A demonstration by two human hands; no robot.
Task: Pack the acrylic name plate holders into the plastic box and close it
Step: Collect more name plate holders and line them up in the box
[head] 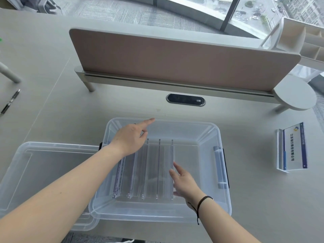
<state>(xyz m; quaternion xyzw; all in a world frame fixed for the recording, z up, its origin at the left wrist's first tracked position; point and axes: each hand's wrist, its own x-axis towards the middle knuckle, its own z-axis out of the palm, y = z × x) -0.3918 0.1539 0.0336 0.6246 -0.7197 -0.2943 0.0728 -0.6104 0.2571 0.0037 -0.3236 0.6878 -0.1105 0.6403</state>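
Observation:
A clear plastic box (210, 130) stands open on the desk in front of me. Several acrylic name plate holders (152, 169) stand side by side in its left half. My left hand (130, 137) hovers over the box's left side, forefinger stretched toward the far rim, holding nothing. My right hand (184, 183) is inside the box just right of the rightmost holder, fingers apart, fingertips at or very near it. One more name plate holder (292, 148) with a blue and white card lies on the desk to the right. The clear lid (47, 163) lies left of the box.
A brown desk divider (175, 58) on a grey rail runs across the far side. A black oval cable port (185, 99) sits in front of it. A black pen (11, 100) lies at the far left. A round grey shelf (296, 95) sticks out at the right.

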